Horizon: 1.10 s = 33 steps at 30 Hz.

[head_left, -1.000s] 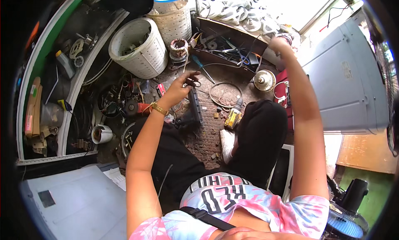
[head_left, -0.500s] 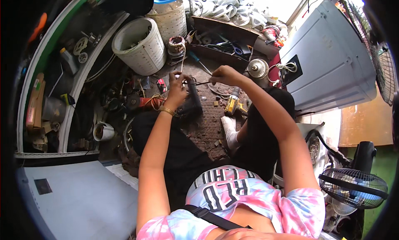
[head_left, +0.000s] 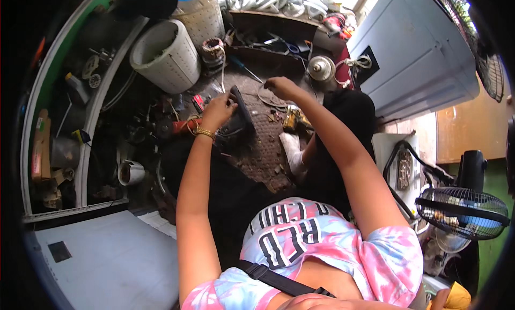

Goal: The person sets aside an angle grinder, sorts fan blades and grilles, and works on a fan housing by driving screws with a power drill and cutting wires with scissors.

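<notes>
My left hand has its fingers bent together at the upper edge of a black box-like part; what they grip is too small to make out. Apart from it, to the right, my right hand hangs over the floor with curled fingers, and anything in them is hidden. Just beyond the left hand stands a motor stator with copper windings, a pale cord trailing down from it. A yellow and black drill lies by my foot, partly behind my right forearm. A blue-handled screwdriver lies farther off.
Two perforated white tubs stand at the far left, beside a shelf of parts. A long box of tools lies at the back. A round metal part sits by a grey panel. A fan stands at right.
My hands have drawn apart from the thin dark strand that stretched between them, which no longer shows. The whole view has shifted, and a yellow item has come into view at lower right.
</notes>
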Motion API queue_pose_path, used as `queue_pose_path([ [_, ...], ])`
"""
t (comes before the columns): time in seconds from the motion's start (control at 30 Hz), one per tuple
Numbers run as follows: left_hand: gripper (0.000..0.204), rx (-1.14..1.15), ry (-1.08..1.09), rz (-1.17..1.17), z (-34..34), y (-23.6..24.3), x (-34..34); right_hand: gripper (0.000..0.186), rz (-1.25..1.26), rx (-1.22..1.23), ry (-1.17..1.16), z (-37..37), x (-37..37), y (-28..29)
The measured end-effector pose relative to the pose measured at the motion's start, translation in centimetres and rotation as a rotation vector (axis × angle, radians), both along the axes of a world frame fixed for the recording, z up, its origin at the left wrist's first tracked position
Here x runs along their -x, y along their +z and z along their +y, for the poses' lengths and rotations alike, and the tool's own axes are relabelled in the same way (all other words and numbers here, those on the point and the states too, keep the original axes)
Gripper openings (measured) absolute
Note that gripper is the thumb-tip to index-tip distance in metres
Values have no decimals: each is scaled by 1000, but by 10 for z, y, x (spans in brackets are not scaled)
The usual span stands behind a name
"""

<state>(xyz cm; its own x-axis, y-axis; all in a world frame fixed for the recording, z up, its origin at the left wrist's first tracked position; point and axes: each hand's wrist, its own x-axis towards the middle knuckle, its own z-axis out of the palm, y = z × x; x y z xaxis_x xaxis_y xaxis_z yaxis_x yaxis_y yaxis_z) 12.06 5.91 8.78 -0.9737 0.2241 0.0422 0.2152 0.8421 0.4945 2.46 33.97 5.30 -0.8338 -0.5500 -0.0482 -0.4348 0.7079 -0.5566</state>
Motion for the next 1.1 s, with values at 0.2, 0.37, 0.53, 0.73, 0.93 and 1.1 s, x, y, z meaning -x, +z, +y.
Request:
queue_pose_path([
  [0.2, 33, -43, -90, -75, 18, -43, -21, 33, -167, -408, -393, 40, -41, -112],
  [0.37, 51, 34, -266, 111, 72, -77, -27, 32, 40, -679, -91, 31, -93, -153],
  [0.53, 75, 271, -313, -64, 78, -88, -30, 35, 36, 152, 81, -15, -97, -101],
  [0.73, 27, -138, -185, 22, 46, 24, 22, 44, -230, 409, -195, -9, -71, -39],
  [0.93, 16, -571, 43, -6, -45, 49, 30, 27, -176, 639, -74, 2, -62, -5],
  [1.1, 13, -974, 30, -85, -29, 69, 16, 19, 42, 549, -217, 6, -68, -1],
])
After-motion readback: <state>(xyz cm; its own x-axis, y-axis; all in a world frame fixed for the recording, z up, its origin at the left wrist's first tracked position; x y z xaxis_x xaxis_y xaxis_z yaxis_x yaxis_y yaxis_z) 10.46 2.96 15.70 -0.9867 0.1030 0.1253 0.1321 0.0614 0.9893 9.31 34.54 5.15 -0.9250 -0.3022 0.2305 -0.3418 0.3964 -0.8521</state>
